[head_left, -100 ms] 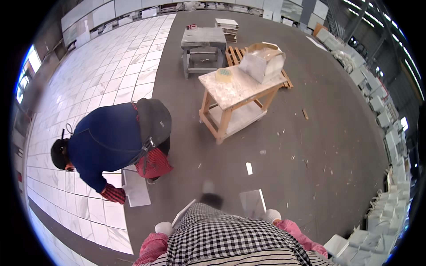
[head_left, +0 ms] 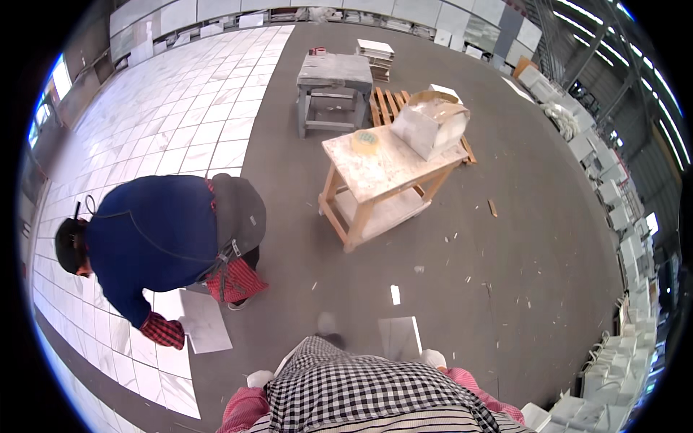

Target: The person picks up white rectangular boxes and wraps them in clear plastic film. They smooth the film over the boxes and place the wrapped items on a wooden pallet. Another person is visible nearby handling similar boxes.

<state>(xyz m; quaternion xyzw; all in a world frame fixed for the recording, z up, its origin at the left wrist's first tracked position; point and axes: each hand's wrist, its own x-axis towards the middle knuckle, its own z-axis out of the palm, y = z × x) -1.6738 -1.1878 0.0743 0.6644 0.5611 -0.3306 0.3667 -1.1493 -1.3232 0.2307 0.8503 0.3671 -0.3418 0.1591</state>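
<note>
Standing over grey concrete floor [head_left: 505, 238], looking down past a checked apron [head_left: 361, 393]. Against the frame a tenth of a second back, almost nothing has changed: both hands and the loose tile have slid a touch down and left in view, which reads as head drift, not work. The blurred shoe [head_left: 328, 325] has edged left, so a step may be under way. No contact made with the tile.

Left hand [head_left: 260, 377] and right hand [head_left: 433, 357] both in white gloves, held low at the apron's sides, pink sleeves behind. Fingers not visible; cannot tell whether spread or closed. Neither seems to hold anything.

Loose tile [head_left: 399, 337]: pale, flat on the floor just ahead, nearest the right hand but apart from it. Long axis runs away from the wearer, far end pointing roughly at the wooden worktop [head_left: 382, 169].

Left: co-worker [head_left: 155, 242] in blue, bent over, red-gloved hand [head_left: 162, 330] on a white tile [head_left: 206, 328] at the edge of the laid tile field [head_left: 180, 137].
</note>
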